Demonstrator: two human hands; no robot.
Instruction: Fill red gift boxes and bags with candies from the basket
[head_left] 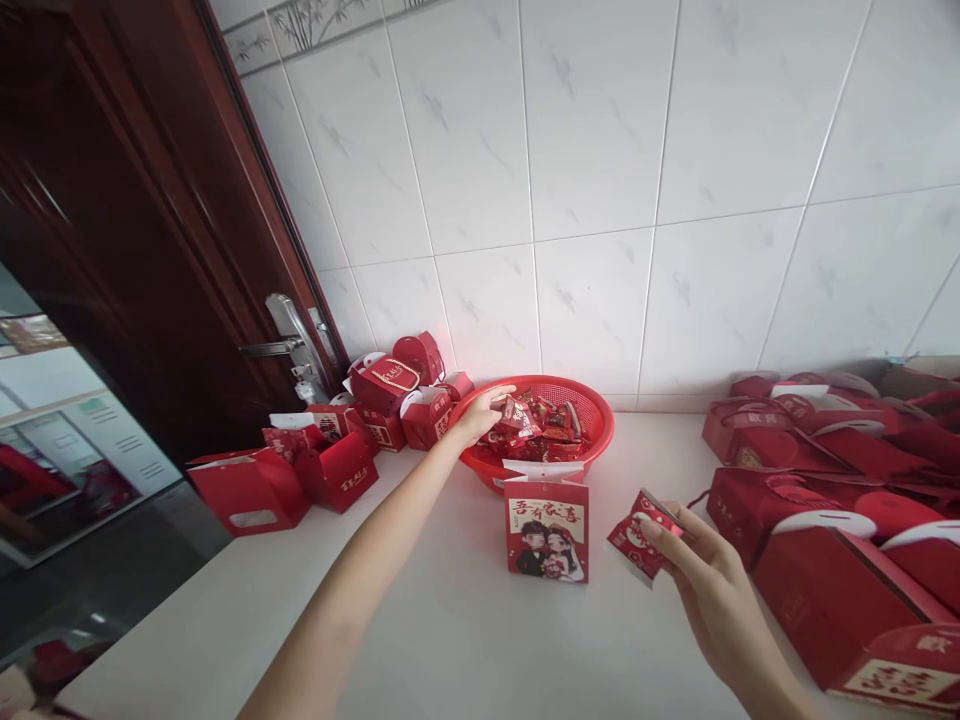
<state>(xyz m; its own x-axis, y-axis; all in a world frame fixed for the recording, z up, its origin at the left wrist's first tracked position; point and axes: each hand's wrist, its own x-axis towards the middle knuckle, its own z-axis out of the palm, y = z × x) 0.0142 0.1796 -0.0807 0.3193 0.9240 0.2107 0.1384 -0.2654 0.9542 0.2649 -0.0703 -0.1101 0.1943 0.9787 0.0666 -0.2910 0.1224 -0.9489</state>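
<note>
My left hand (478,414) reaches over the near left rim of a red plastic basket (600,425) full of small wrapped sweets (562,425). Its fingers are closed on a red candy packet (517,420). In front of the basket, a red gift box (547,535) with a cartoon bridal couple on it stands upright, its top flaps raised. To the right of that box, my right hand (694,560) pinches a red snack packet (641,535) with white print between thumb and fingers, above the white table.
Several red gift boxes (341,470) stand at the left, by a dark wooden door (150,200) with a metal handle (289,345). Many more red boxes (817,580) are massed along the right side. A tiled wall (592,150) rises behind the white table (442,620).
</note>
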